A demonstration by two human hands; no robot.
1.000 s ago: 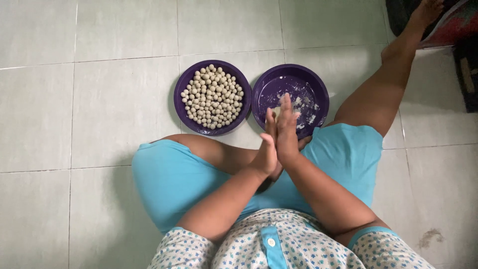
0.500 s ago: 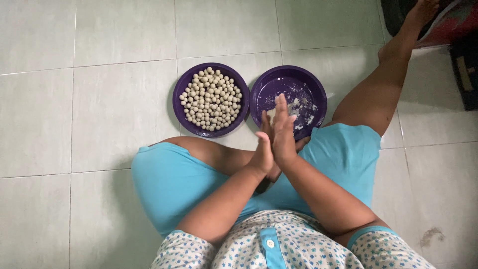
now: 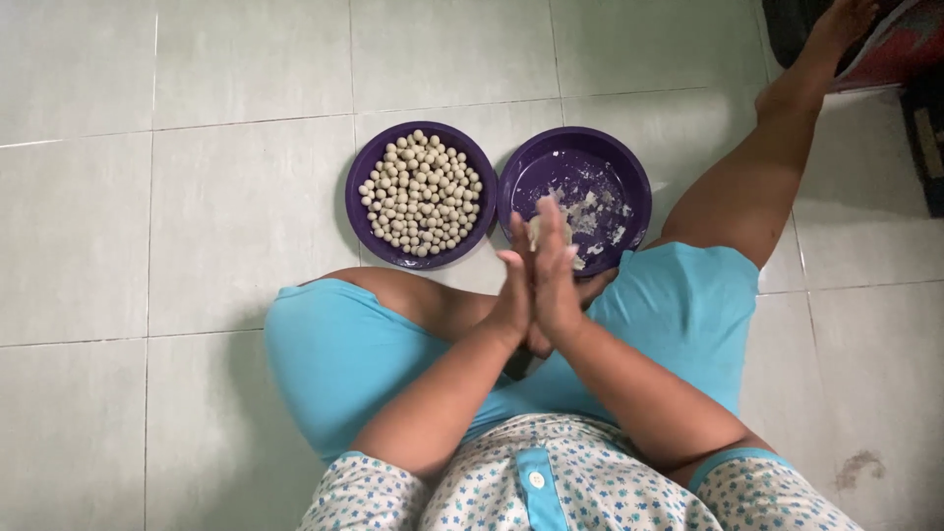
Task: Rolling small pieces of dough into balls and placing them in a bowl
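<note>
Your left hand and right hand are pressed flat together, palm to palm, fingers pointing away from you; whether anything sits between them cannot be told. They stand over the near rim of the right purple bowl, which holds dough scraps. Just left, touching it, the other purple bowl is filled with small pale dough balls.
</note>
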